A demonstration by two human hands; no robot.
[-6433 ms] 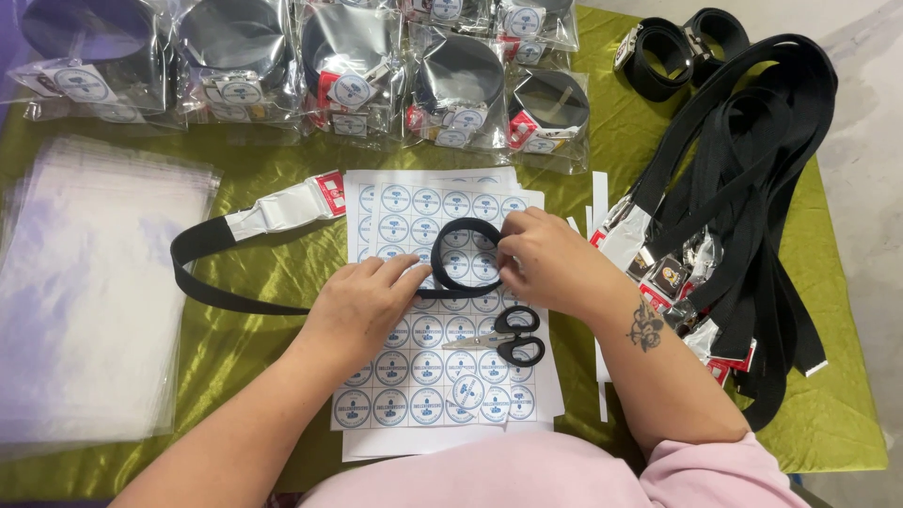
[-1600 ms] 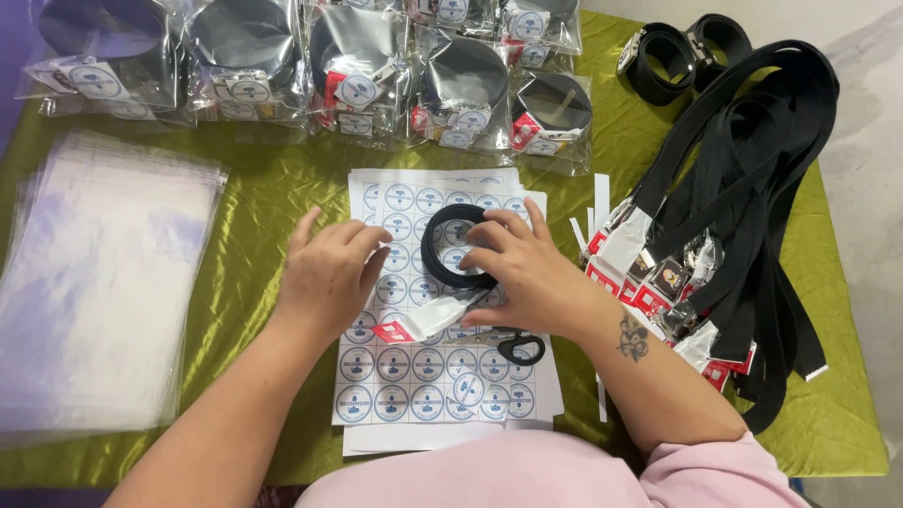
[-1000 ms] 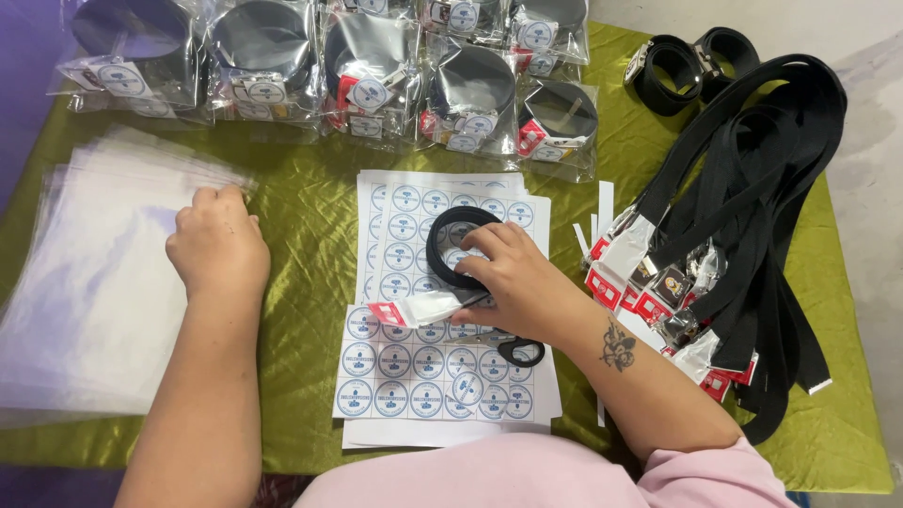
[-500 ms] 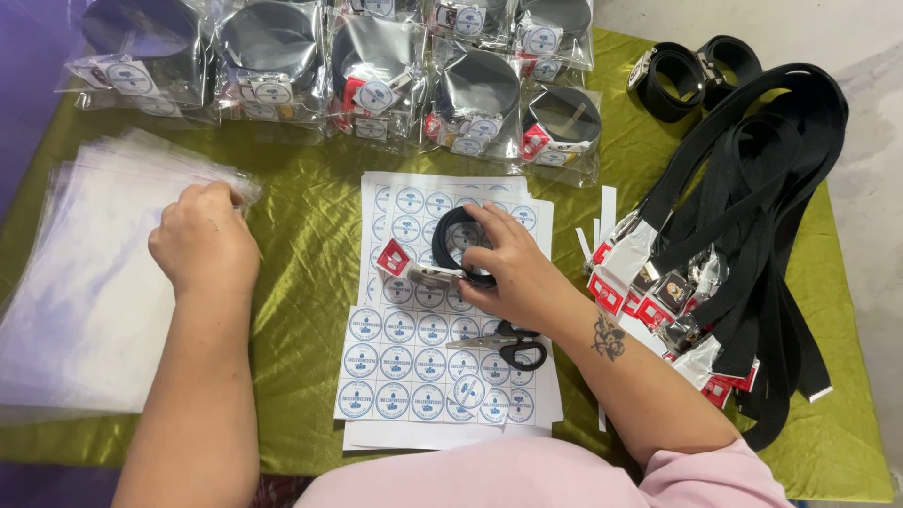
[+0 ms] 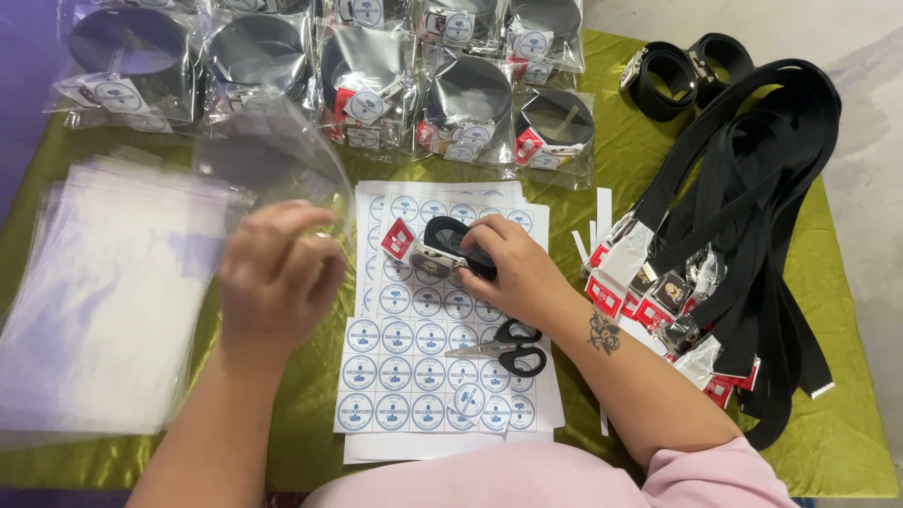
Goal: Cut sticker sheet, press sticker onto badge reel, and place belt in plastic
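My right hand (image 5: 513, 273) grips a rolled-up black belt (image 5: 450, 237) with a wrapped buckle and a red tag, held just above the sheets of round blue-and-white stickers (image 5: 414, 353). My left hand (image 5: 279, 273) is closed on a clear plastic bag (image 5: 282, 155), lifted from the stack of clear bags (image 5: 103, 292) on the left. The bag is blurred and rises toward the far side.
Small black-handled scissors (image 5: 513, 346) lie on the sticker sheets. Several bagged rolled belts (image 5: 466, 103) line the far edge of the green cloth (image 5: 847, 442). Loose black belts with red tags (image 5: 743, 235) are piled at right, and two rolled belts (image 5: 682, 66) at the far right.
The belt was rolled up by both hands, then my left hand went left to the bag stack and has lifted one clear bag toward the middle. My right hand raised the rolled belt.
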